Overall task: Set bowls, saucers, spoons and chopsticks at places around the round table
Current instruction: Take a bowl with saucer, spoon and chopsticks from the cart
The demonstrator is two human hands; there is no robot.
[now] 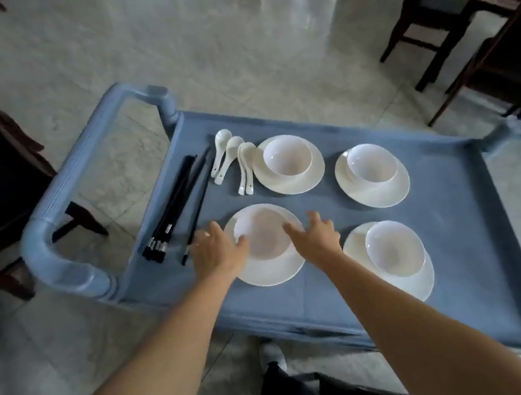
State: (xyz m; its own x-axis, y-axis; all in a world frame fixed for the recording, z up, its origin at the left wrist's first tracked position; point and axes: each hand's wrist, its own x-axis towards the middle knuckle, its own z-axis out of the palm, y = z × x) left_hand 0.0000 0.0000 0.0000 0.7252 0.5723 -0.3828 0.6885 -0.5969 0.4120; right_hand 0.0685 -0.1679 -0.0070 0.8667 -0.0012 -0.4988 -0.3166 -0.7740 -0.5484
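A blue plastic cart (450, 233) with a rimmed flat top carries four round white ceramic saucers (285, 187) in two rows (each with a white ceramic bowl (287, 157) sitting on it). Left of the far saucers lie white ceramic soup spoons (234, 153), then black chopsticks (177, 205) bundled near the handle end.

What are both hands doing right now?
Left hand: open, at the left of the near-left bowl.
Right hand: open, at its right, holding nothing.
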